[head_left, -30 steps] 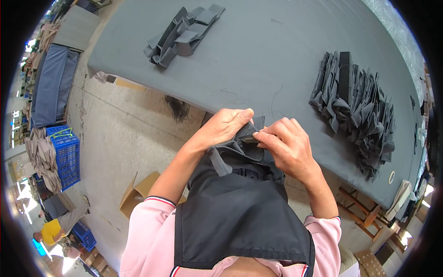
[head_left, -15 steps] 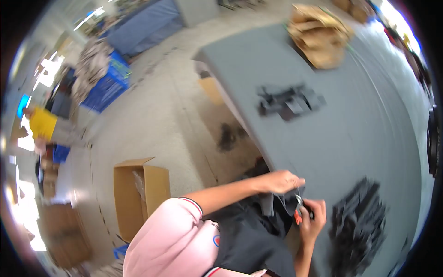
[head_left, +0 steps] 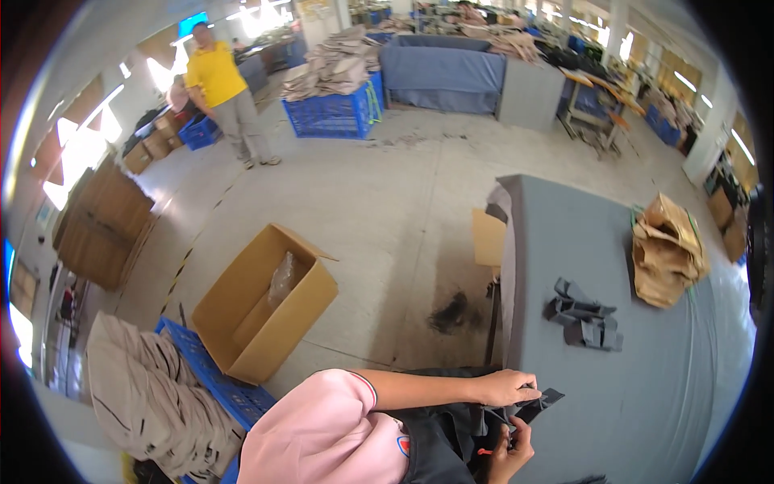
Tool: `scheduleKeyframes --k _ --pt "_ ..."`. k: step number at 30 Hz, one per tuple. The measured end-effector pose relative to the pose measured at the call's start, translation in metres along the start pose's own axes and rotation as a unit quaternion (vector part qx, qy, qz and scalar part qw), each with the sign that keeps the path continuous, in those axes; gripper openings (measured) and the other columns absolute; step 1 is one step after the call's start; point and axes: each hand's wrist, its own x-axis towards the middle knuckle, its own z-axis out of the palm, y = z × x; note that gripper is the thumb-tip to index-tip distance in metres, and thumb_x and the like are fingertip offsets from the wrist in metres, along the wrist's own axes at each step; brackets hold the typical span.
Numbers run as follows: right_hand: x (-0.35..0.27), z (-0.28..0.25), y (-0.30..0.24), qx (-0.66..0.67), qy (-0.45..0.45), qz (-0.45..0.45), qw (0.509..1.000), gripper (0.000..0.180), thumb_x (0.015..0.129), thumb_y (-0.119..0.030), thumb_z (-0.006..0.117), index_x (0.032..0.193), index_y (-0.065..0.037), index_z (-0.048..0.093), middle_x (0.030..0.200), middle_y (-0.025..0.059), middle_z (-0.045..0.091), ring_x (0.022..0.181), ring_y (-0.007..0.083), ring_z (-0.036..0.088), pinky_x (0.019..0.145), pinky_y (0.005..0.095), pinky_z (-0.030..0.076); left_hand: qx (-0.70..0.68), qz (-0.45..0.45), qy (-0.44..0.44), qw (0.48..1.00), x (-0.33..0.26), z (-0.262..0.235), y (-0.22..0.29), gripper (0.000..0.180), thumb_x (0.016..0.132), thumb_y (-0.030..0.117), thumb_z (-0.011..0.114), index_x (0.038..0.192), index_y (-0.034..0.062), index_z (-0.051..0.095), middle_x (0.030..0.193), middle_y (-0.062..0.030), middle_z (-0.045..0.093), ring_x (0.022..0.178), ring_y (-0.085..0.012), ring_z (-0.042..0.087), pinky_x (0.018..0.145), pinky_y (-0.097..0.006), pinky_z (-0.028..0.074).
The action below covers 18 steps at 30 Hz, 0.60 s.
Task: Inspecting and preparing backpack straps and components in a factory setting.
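My left hand (head_left: 509, 388) is closed on a dark grey fabric piece (head_left: 538, 406) at the table's near left edge. Part of the fabric sticks out past the fingertips, over the grey-covered table (head_left: 645, 395). Just below, my right hand (head_left: 513, 453) is closed around small scissors with an orange part (head_left: 484, 452), close against the fabric. Fingers hide most of the scissors, and I cannot tell whether the blades touch the cloth. Farther up the table lies a loose group of dark grey fabric pieces (head_left: 587, 316).
A crumpled brown paper bag (head_left: 665, 254) stands at the table's right. On the floor to the left are an open cardboard box (head_left: 262, 310) and a blue crate (head_left: 205, 371) with beige fabric (head_left: 153, 403). A person in a yellow top (head_left: 218, 77) stands farther back.
My view has swung up and left, showing more of the room. The dark pile at the table's near right has almost left the picture. Both hands stay together at the fabric.
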Motion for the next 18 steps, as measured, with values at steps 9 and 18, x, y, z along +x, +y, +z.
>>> scheduleKeyframes --k 9,18 --pt "0.007 0.008 -0.001 0.090 -0.004 -0.065 0.994 0.021 0.091 -0.024 0.058 0.096 -0.004 0.063 0.070 0.0118 0.062 0.061 0.0162 0.057 0.060 0.0310 0.049 -0.154 -0.033 0.098 0.983 -0.037 0.001 0.007 0.026 0.088 0.015 0.056 0.107 -0.0002 0.051 0.088 -0.0072 0.056 0.066 -0.0119 0.051 0.058 -0.027 0.045" --pt "0.013 0.028 0.022 0.048 0.093 -0.133 0.986 0.009 0.084 -0.007 0.058 0.079 0.001 0.058 0.059 0.0089 0.052 0.051 0.0141 0.047 0.051 0.0276 0.041 -0.185 -0.060 0.118 0.974 -0.042 0.000 -0.015 0.044 0.079 0.000 0.052 0.121 0.0036 0.040 0.108 -0.0109 0.053 0.090 -0.0154 0.056 0.069 -0.029 0.050"
